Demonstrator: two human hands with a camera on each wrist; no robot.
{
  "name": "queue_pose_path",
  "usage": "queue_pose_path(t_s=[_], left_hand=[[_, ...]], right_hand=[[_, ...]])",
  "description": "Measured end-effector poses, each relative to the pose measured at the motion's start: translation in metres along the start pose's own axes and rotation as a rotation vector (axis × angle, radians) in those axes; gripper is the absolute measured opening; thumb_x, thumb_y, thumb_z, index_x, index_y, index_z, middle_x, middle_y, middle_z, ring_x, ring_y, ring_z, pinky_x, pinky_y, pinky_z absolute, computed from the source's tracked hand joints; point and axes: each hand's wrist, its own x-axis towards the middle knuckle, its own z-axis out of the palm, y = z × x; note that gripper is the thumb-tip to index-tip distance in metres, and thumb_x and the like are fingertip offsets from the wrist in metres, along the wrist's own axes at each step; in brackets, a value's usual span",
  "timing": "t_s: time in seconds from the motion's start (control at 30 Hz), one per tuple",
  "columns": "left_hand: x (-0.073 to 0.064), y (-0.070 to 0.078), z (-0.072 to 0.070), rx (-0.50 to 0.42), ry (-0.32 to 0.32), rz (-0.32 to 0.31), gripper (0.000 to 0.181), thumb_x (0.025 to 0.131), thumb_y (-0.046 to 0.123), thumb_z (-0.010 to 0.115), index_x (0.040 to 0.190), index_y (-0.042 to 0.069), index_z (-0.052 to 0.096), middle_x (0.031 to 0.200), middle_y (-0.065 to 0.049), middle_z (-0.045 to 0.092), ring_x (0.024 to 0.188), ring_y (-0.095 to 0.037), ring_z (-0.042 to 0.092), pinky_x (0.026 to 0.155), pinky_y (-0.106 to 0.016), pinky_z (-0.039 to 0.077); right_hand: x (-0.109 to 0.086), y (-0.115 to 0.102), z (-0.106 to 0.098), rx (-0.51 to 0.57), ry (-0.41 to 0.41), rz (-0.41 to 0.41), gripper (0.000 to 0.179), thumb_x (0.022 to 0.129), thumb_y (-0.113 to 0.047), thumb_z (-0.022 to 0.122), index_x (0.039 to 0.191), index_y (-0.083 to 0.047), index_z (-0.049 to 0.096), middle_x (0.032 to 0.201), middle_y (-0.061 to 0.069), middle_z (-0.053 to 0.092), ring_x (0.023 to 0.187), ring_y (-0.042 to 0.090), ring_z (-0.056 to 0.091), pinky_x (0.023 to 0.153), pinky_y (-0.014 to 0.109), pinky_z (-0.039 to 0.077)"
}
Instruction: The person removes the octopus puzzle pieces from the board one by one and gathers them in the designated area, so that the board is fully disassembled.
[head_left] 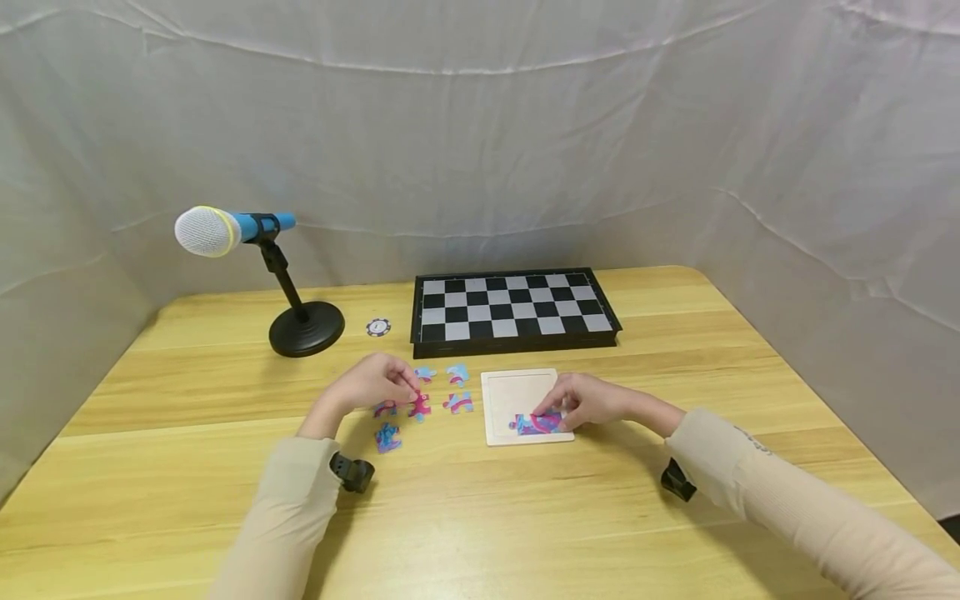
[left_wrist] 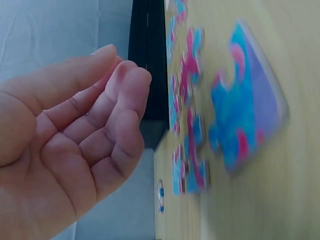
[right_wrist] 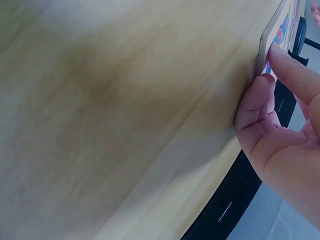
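My left hand [head_left: 373, 383] hovers over loose jigsaw pieces, its fingers loosely bent; its fingertips overlap a pink piece [head_left: 420, 407] in the head view. Nothing shows between thumb and fingers of that hand [left_wrist: 85, 125] in the left wrist view. A blue and purple jigsaw piece [left_wrist: 250, 100] lies nearest the left wrist camera. My right hand [head_left: 592, 400] rests at the right side of a white puzzle tray [head_left: 517, 387], fingertips touching joined pink and purple pieces [head_left: 528, 425] along its lower edge. The right thumb and bent fingers [right_wrist: 257, 100] show at the tray's edge.
Other jigsaw pieces [head_left: 457, 402] lie between the left hand and the tray. Behind them is a black-framed checkered board [head_left: 513, 308]. A blue microphone [head_left: 247, 227] on a black stand [head_left: 306, 329] and a poker chip [head_left: 378, 327] stand at the left. Pale cloth [head_left: 450, 150] surrounds the table.
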Motion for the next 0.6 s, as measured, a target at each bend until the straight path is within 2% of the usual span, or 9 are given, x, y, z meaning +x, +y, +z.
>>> queue_pose_path(t_s=[0.2,0.3,0.5,0.6], left_hand=[[0.009,0.011,0.010,-0.019,-0.005,0.045,0.010,0.080,0.000,0.062,0.087,-0.007,0.061,0.072,-0.009,0.062,0.056,-0.017,0.050,0.057,-0.033,0.045],[0.015,0.015,0.015,-0.011,-0.010,0.053,0.010,0.079,0.000,0.063,0.086,-0.006,0.062,0.071,-0.009,0.062,0.055,-0.017,0.049,0.054,-0.031,0.043],[0.024,0.025,0.027,-0.069,-0.049,0.071,0.008,0.078,-0.001,0.063,0.084,-0.007,0.060,0.069,-0.008,0.060,0.054,-0.016,0.046,0.052,-0.028,0.040],[0.029,0.029,0.032,-0.069,-0.063,0.079,0.007,0.078,-0.002,0.062,0.084,-0.006,0.060,0.068,-0.008,0.060,0.052,-0.015,0.045,0.050,-0.025,0.039]], right_hand=[[0.000,0.002,0.001,-0.016,0.004,-0.012,0.031,0.073,0.006,0.066,0.102,-0.002,0.066,0.085,0.005,0.049,0.070,0.017,0.041,0.061,0.023,0.039],[-0.001,0.003,0.001,-0.022,0.004,-0.021,0.031,0.073,0.006,0.066,0.102,-0.003,0.065,0.085,0.005,0.049,0.069,0.016,0.041,0.061,0.023,0.038],[0.000,0.003,0.001,-0.024,0.003,-0.017,0.029,0.073,0.006,0.066,0.100,-0.005,0.064,0.086,0.006,0.048,0.067,0.014,0.041,0.060,0.023,0.038],[0.000,0.004,0.001,-0.030,0.003,-0.012,0.027,0.073,0.005,0.066,0.098,-0.006,0.063,0.086,0.006,0.048,0.068,0.014,0.041,0.061,0.023,0.038]])
